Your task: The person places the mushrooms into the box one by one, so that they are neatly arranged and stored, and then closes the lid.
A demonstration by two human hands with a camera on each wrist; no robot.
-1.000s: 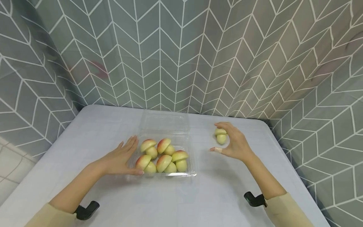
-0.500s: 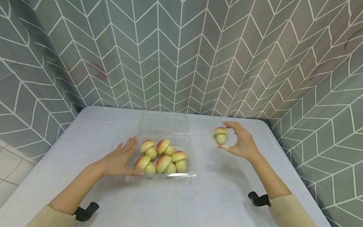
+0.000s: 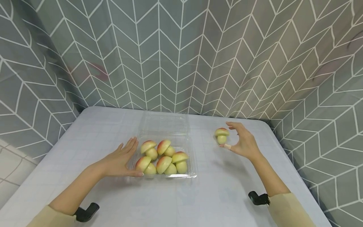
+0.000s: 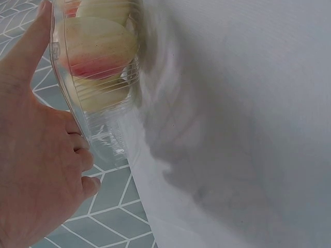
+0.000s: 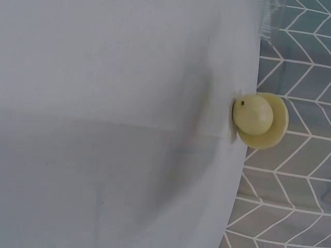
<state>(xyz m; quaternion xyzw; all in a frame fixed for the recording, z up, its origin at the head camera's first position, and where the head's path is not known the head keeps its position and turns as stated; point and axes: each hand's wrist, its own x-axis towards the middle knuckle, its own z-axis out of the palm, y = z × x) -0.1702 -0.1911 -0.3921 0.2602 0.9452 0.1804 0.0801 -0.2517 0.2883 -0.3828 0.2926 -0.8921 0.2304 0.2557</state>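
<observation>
In the head view my left hand (image 3: 120, 160) lies with straight fingers along the left side of a clear plastic clamshell box (image 3: 193, 160). The left wrist view has its thumb and fingertips right at the box rim (image 4: 64, 95). Several mushroom-shaped pieces (image 3: 148, 146), pale yellow-green with red-blushed caps, sit inside. One more mushroom-shaped piece (image 3: 221, 135) stands cap-up on the table to the right. My right hand (image 3: 244, 142) is just right of it, thumb and fingers spread wide, thumb tip near the stem base. The right wrist view catches that single piece (image 5: 256, 116) but no hand.
The box's transparent lid (image 3: 164, 123) is folded back toward the far side. A white cloth covers the table (image 3: 181, 201), whose rounded far edge meets a grey herringbone curtain (image 3: 175, 56). Black wrist-camera mounts (image 3: 87, 212) hang at both sleeves.
My right hand has shifted to the right, so the lone mushroom-shaped piece is no longer between its thumb and fingers. The left hand, box and pieces keep their places.
</observation>
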